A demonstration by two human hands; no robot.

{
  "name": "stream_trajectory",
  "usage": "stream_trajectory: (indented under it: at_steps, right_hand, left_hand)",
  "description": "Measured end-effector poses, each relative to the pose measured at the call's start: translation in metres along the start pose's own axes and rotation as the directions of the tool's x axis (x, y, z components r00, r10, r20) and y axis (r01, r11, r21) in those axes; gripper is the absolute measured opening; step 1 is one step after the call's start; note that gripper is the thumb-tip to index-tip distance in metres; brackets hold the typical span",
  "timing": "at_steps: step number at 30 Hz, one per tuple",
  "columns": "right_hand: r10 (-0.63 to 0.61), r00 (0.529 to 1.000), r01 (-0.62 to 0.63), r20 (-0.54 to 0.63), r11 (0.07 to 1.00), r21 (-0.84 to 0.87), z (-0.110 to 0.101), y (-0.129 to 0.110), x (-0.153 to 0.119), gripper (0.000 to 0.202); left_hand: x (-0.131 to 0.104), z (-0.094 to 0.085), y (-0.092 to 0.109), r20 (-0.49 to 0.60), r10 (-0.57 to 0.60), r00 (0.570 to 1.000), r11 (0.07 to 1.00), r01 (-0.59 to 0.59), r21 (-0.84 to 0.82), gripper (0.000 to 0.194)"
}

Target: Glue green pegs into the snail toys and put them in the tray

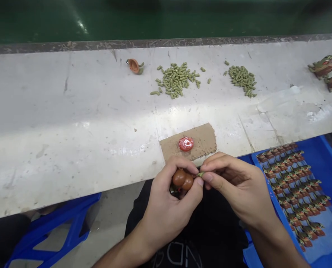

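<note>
My left hand (170, 210) is closed around a small brown toy figure (182, 179) with rounded, glossy brown parts facing up. Most of the figure is hidden by my fingers. At its right side, a tiny green piece (201, 174) sits between the fingertips of both hands. The thumb and index finger of my right hand (238, 186) pinch that piece from the right, against the figure. Just beyond my hands, a small round red object (186, 143) with a shiny top rests on a torn strip of cardboard (205, 136).
Two heaps of small green pieces, a larger one (178, 80) and a smaller one (242, 79), lie on the white table (70, 130). An orange-brown toy part (133, 66) lies further left. Painted figures (322, 67) stand far right. A blue tray (325, 163) holds rows of figures; a blue stool (73, 227) is lower left.
</note>
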State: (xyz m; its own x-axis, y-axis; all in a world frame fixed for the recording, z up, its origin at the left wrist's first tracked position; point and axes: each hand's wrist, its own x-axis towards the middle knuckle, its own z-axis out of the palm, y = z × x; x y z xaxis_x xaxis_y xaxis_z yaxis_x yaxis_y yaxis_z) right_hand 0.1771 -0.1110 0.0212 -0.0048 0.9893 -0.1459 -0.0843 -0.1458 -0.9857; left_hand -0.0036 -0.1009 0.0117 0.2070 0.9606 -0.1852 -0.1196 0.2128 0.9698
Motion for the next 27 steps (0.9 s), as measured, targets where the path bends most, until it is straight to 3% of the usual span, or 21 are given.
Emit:
stream_trajectory:
  at_steps: [6,13,16,18,20,24,27]
  right_hand:
    - [-0.029,0.999,0.032,0.036,0.995,-0.099,-0.005,0.006,-0.002,0.013]
    - [0.050,0.993,-0.035,0.110,0.989,-0.141,-0.009,-0.002,0.002,0.007]
    - [-0.051,0.997,0.065,0.054,0.949,-0.307,-0.010,-0.009,0.011,0.009]
    - [-0.164,0.986,0.145,-0.008,0.892,-0.428,-0.010,-0.012,0.020,0.012]
    - [-0.269,0.963,0.215,-0.029,0.825,-0.522,-0.008,-0.013,0.029,0.015]
    - [-0.379,0.924,0.326,0.044,0.725,-0.607,-0.003,-0.010,0.040,0.017]
    - [-0.426,0.894,0.404,0.138,0.634,-0.659,-0.002,-0.006,0.041,0.019]
  left_hand:
    - [0.003,-0.002,0.001,0.028,-0.092,0.995,0.996,0.093,-0.011,0.012]
    - [-0.004,-0.006,-0.003,0.083,-0.135,0.987,0.990,0.138,-0.032,0.015]
    - [-0.017,-0.015,-0.010,0.063,-0.153,0.986,0.988,0.155,-0.021,0.021]
    - [-0.026,-0.021,-0.013,0.098,-0.187,0.978,0.979,0.193,-0.060,0.028]
    - [-0.030,-0.023,-0.014,0.154,-0.214,0.965,0.968,0.230,-0.098,0.020]
    - [-0.026,-0.020,-0.012,0.162,-0.230,0.960,0.950,0.257,-0.175,0.021]
    - [-0.024,-0.019,-0.014,0.096,-0.231,0.968,0.960,0.243,-0.137,0.024]
